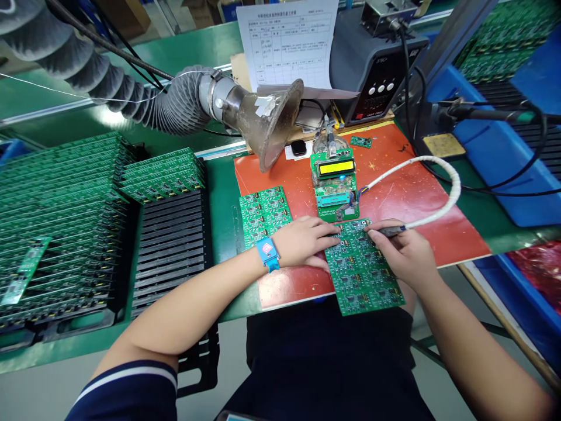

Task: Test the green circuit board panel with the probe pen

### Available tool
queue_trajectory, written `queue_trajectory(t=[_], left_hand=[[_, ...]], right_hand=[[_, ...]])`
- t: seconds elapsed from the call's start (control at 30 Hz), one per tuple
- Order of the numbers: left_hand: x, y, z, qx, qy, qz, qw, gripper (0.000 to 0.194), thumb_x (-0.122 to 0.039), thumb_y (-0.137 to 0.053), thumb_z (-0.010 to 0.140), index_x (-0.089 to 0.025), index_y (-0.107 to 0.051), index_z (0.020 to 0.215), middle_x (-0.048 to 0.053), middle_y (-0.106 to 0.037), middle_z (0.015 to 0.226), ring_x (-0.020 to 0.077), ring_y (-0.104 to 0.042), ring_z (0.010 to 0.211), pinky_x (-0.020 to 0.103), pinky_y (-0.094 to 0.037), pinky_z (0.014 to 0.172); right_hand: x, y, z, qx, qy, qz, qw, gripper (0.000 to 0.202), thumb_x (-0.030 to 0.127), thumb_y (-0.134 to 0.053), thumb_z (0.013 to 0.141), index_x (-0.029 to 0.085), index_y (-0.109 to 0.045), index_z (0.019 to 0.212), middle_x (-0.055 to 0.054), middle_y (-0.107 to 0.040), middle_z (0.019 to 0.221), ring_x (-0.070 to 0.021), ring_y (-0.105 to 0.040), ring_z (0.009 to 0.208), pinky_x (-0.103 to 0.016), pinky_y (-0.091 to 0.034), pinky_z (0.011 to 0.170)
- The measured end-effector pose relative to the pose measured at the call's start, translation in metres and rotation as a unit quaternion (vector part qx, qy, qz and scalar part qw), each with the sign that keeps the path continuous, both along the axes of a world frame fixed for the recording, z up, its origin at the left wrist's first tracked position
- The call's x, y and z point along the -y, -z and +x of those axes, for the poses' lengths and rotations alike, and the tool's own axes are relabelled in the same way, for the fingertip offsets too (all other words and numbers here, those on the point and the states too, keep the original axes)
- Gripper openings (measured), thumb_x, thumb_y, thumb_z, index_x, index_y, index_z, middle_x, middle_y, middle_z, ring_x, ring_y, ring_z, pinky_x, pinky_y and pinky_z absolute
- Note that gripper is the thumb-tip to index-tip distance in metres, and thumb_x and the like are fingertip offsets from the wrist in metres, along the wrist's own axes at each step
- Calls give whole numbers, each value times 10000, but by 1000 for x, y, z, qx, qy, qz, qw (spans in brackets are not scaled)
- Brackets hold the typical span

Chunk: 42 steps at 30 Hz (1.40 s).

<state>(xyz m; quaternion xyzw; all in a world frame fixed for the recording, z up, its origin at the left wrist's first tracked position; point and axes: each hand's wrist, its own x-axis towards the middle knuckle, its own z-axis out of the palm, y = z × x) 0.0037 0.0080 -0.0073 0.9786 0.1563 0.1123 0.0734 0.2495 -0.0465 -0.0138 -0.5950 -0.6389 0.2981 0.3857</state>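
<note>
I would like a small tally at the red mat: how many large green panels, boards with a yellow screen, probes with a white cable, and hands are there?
Panels: 2
Screen board: 1
Probe: 1
Hands (left hand, right hand): 2
Total: 6

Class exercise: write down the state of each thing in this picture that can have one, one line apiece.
Left hand: touching the green panel's upper left edge
Right hand: closed around the probe
Probe: held, tip at the panel's upper right
Green panel: overhanging the red mat's near edge
Display: lit yellow
Wristband: fastened
Black rack: partly filled with upright boards
Paper sheet: propped up
</note>
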Motion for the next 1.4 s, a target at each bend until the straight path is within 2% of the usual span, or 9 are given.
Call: queue_trajectory(t=[0.23,0.43,1.0,1.23,1.4], left_hand=[[1,0,0,16,-1,7,1000,596,-624,-405,892,-137,-563,1197,112,-565,1287,266,-539,1086,397,-481,861],[0,0,0,12,-3,7,1000,597,-628,-429,880,-141,-558,1200,123,-562,1288,263,-537,1092,393,-479,857],[0,1,1,13,-7,13,1000,599,-634,-421,883,-147,-566,1201,119,-565,1287,262,-537,1089,387,-475,855],[1,1,1,24,-2,14,1000,589,-623,-419,890,-140,-562,1196,115,-573,1274,262,-541,1094,394,-482,854],[0,2,0,16,0,12,1000,595,-629,-430,881,-147,-560,1204,126,-559,1291,259,-533,1107,391,-475,871]], right_hand=[[0,0,0,0,-3,7,1000,185,368,-580,873,197,-644,903,-65,-673,902,-206,-642,804,-345,-518,761],[-1,0,-1,3,-3,1,1000,181,362,-583,873,196,-647,904,-65,-672,902,-206,-638,806,-326,-508,712],[0,-3,-2,1,-6,13,1000,152,334,-576,878,201,-647,899,-57,-672,891,-203,-637,819,-321,-506,741],[8,-12,-2,-9,-1,4,1000,133,314,-582,871,224,-665,924,-42,-673,929,-192,-633,867,-302,-509,773],[23,-15,-1,-51,37,-26,998,137,345,-600,856,226,-651,899,-37,-677,862,-155,-609,649,-265,-501,586]])
